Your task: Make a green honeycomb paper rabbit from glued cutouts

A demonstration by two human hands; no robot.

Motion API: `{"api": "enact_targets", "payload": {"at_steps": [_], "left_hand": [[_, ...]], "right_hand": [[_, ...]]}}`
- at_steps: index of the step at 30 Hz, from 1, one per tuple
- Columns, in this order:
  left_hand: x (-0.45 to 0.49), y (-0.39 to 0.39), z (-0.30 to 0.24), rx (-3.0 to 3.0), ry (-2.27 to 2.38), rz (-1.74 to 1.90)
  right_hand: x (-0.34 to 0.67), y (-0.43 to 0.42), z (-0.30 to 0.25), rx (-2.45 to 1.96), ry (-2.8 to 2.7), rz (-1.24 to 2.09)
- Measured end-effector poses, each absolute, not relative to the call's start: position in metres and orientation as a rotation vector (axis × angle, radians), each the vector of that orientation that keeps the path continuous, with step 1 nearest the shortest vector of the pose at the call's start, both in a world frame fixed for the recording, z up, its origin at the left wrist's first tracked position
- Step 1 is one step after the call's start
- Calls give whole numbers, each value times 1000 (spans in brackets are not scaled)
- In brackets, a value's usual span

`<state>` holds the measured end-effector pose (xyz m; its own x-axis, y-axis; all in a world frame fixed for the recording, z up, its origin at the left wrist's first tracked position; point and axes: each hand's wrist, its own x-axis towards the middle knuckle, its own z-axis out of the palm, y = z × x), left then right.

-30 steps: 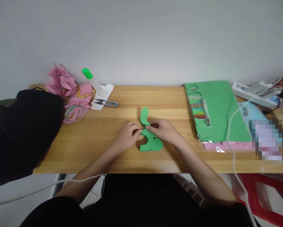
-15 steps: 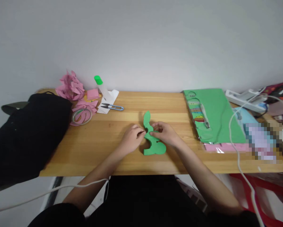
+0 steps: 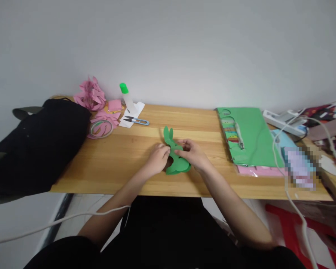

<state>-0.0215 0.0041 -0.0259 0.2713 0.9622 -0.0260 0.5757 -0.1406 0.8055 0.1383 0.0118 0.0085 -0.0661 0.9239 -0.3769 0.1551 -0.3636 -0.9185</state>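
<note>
Left grip: the left hand (image 3: 157,158) has its thumb and fingertips together, clamped on the left edge of the green cut-out.
Right grip: the right hand (image 3: 194,155) holds the other side, its thumb lying on the face and its fingers bent at the right edge.
Green cut-out: the rabbit-shaped green cut-out (image 3: 179,163) is between the two hands, near the front of the bench (image 3: 120,164), with its two ears pointing to the wall; its layers stand a little apart at the bottom.
Snips: the blue-handled snips (image 3: 141,121) lie partly on white paper (image 3: 139,108), beside the green-capped bottle (image 3: 128,101).
Pink scraps: the pink scraps (image 3: 89,95) are heaped next to the black bag (image 3: 44,145).
Green sheets: the green sheets (image 3: 254,138) lie at right, with a white-handled tool (image 3: 239,134) on top.
</note>
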Motion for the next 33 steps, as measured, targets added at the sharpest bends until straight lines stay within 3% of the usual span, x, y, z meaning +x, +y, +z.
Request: {"api": "enact_targets", "payload": {"at_steps": [11,17,24,29,33], "left_hand": [[-21,-9,-30,1457,1143,895],[-13,-17,-18,957,969,964],[-15,-17,20,1114,1005,1033],[-13,-20,42,1325,1110,1103],[-16,-19,56,1202,1022,1116]], "right_hand": [[153,-11,7,-1276,-1257,1244],[159,-23,22,-1274,-1213,1178],[168,-25,46,-1289,-1202,1499],[160,-24,51,-1129,-1137,1539],[156,-22,52,-1034,-969,1674]]}}
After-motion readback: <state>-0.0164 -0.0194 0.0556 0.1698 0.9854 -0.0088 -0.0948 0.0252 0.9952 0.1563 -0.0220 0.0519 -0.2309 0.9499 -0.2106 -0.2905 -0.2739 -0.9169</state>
